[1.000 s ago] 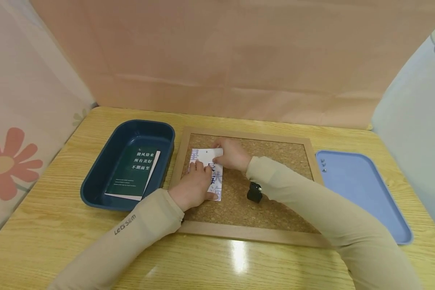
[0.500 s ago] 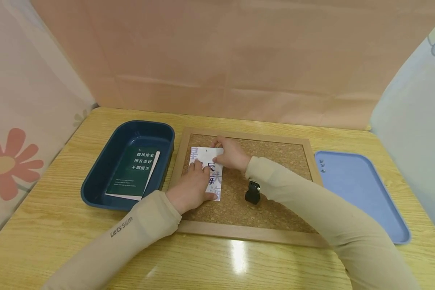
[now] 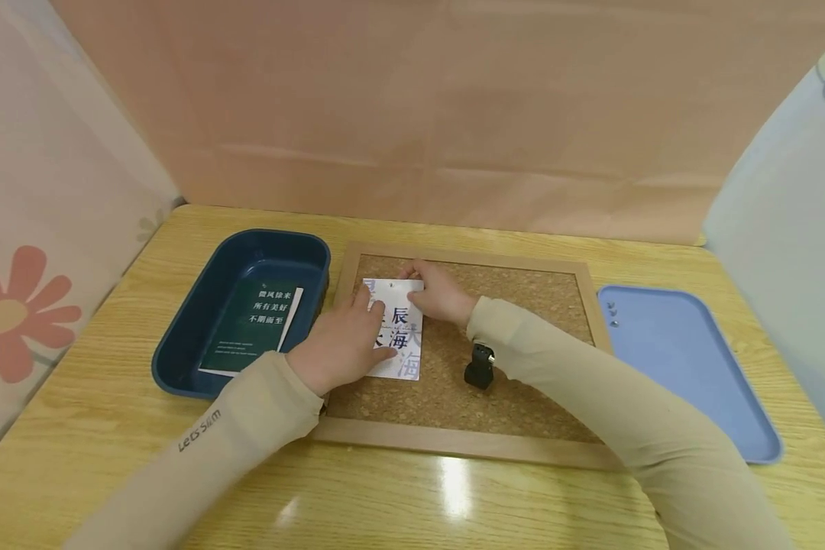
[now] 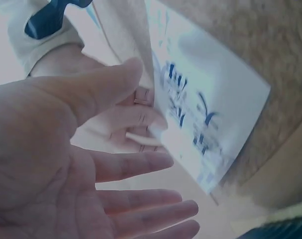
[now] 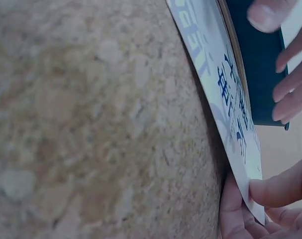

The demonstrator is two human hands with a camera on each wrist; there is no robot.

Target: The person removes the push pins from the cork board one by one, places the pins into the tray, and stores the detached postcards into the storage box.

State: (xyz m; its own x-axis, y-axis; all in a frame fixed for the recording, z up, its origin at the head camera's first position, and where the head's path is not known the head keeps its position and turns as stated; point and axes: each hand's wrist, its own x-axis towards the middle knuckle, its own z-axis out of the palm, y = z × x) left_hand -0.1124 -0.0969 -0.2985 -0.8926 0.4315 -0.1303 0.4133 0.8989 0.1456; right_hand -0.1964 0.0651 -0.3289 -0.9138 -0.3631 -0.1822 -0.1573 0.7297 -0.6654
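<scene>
A white card (image 3: 404,305) printed with blue and lilac characters lies over the left part of a framed cork board (image 3: 522,412). A small dark spot, perhaps a hole, shows near its top edge. My right hand (image 3: 440,294) pinches the card's upper right corner, thumb on the printed face and fingers behind, as the right wrist view shows. There the card's near edge stands slightly off the cork. My left hand (image 3: 337,344) hovers over the card's left side, covering some print. In the left wrist view its fingers (image 4: 141,167) are straight and hold nothing.
Left of the board stands a deep dark blue bin (image 3: 172,374) with a green card (image 3: 250,328) and white card edges beneath it. To the right lies a light blue tray (image 3: 687,367) bearing a few small shiny pins (image 3: 613,313). A wooden table (image 3: 357,504) supports everything.
My left hand has drawn back to the left off the card, uncovering more of its characters. The right hand keeps its pinch at the corner, and the card has hardly shifted.
</scene>
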